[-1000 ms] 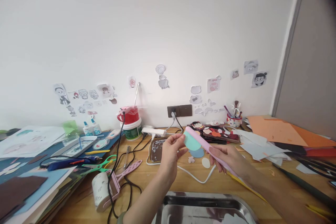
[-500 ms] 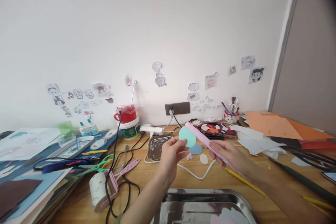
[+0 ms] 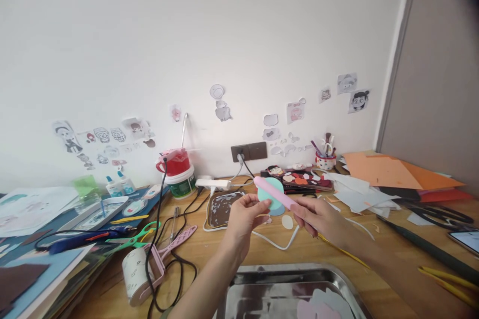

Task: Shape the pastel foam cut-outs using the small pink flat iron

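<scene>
My left hand pinches the lower edge of a round mint-green craft sheet between thumb and fingers. In my right hand is a slim pink wand, which looks like a hair straightener. Its barrel slants across the front of the mint circle, its tip at the circle's upper left. Whether the circle sits between plates or only behind the barrel I cannot tell. Behind the circle lies a blue round piece, and a cream oval piece rests on the table just below.
A metal tray with cut pieces stands in front. Left are green scissors, a pink-handled roller, black cables and a white power strip. Orange sheets and a dark-handled tool lie right. A white cord loops below the hands.
The pink wand has moved left, from the mint circle's right edge to across its face. The view has shifted slightly to the right.
</scene>
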{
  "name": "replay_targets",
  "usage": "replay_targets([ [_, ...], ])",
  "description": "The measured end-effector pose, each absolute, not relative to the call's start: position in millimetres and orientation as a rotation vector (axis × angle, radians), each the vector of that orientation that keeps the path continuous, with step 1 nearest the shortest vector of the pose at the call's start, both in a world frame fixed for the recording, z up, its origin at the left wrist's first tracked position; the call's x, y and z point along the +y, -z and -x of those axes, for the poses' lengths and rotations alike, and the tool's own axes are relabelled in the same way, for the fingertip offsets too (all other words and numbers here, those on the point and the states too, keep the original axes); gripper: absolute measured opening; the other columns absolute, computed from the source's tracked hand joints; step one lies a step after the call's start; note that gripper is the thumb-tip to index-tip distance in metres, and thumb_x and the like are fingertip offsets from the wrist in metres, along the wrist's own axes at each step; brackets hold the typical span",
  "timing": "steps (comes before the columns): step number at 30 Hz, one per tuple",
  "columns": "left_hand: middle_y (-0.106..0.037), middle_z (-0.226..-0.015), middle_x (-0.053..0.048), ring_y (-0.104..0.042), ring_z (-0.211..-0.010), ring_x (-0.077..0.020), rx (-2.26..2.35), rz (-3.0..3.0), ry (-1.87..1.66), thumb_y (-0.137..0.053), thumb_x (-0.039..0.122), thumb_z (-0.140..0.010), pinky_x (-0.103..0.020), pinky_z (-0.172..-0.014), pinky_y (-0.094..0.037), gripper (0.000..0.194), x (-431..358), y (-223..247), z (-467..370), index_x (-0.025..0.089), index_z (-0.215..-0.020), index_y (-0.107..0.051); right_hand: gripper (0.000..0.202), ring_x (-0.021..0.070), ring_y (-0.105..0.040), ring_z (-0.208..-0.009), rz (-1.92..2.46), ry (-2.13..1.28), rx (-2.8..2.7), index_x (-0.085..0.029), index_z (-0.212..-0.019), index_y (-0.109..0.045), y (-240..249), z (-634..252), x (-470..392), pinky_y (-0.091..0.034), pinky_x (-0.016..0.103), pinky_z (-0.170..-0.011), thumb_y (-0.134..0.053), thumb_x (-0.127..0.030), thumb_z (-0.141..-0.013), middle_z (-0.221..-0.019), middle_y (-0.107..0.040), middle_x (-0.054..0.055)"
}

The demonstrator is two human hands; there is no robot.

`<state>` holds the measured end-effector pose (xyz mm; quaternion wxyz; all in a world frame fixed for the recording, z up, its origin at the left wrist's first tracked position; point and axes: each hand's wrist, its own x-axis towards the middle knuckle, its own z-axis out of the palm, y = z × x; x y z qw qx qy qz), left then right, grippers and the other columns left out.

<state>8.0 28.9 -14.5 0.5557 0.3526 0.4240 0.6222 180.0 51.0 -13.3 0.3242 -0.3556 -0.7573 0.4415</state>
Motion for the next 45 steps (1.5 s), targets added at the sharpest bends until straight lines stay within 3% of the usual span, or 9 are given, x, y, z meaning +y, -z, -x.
replay_targets([
  [9, -0.057, -0.059, -0.001, -0.052, -0.052, -0.006, 1.014, -0.951, -1.42, -0.071, 0.023, -0.05, -0.016, -0.054, -0.043, 0.022, 25.9, 12.3, -7.0, 0.011, -0.062, -0.058, 0.033, 0.0054, -0.034, -0.038, 0.974, -1.11, -1.993, -0.017, -0.08, -0.053, 9.3, -182.8, 48.5, -0.026, 0.017, -0.035, -0.035, -0.045, -0.079, -0.054, -0.043, -0.004],
  [21, -0.056, -0.058, -0.001, -0.051, -0.052, -0.0062, 1.006, -0.951, -1.422, -0.072, 0.023, -0.05, -0.016, -0.053, -0.042, 0.021, 27.8, 9.0, 1.3, 0.01, -0.061, -0.059, 0.035, 0.0056, -0.034, -0.039, 1.015, -1.007, -1.913, -0.016, -0.063, -0.047, 7.2, -196.9, 62.1, -0.027, 0.018, -0.036, -0.039, -0.047, -0.077, -0.052, -0.043, -0.004],
  [28, -0.057, -0.063, -0.002, -0.052, -0.055, -0.0063, 0.984, -0.887, -1.482, -0.071, 0.025, -0.051, -0.016, -0.054, -0.043, 0.024, 28.5, 7.5, 4.1, 0.01, -0.068, -0.062, 0.035, 0.0061, -0.036, -0.041, 0.99, -1.028, -1.903, -0.016, -0.063, -0.049, -5.7, -200.3, 55.7, -0.03, 0.018, -0.04, -0.035, -0.044, -0.08, -0.056, -0.046, -0.002],
  [36, -0.058, -0.061, -0.002, -0.051, -0.055, -0.0063, 0.951, -0.905, -1.413, -0.071, 0.023, -0.051, -0.015, -0.055, -0.043, 0.019, 23.9, 9.1, -4.8, 0.01, -0.063, -0.063, 0.03, 0.0064, -0.04, -0.044, 0.948, -1.074, -2.044, -0.017, -0.09, -0.054, 0.6, -186.1, 43.7, -0.032, 0.018, -0.04, -0.039, -0.041, -0.08, -0.059, -0.047, -0.003],
  [45, -0.059, -0.058, -0.001, -0.051, -0.052, -0.0052, 0.962, -0.969, -1.438, -0.071, 0.024, -0.052, -0.016, -0.055, -0.042, 0.018, 21.8, 8.7, -6.6, 0.012, -0.062, -0.063, 0.033, 0.008, -0.041, -0.041, 0.987, -0.946, -2.007, -0.017, -0.07, -0.053, 1.9, -188.3, 44.9, -0.031, 0.018, -0.039, -0.037, -0.044, -0.079, -0.047, -0.043, -0.004],
])
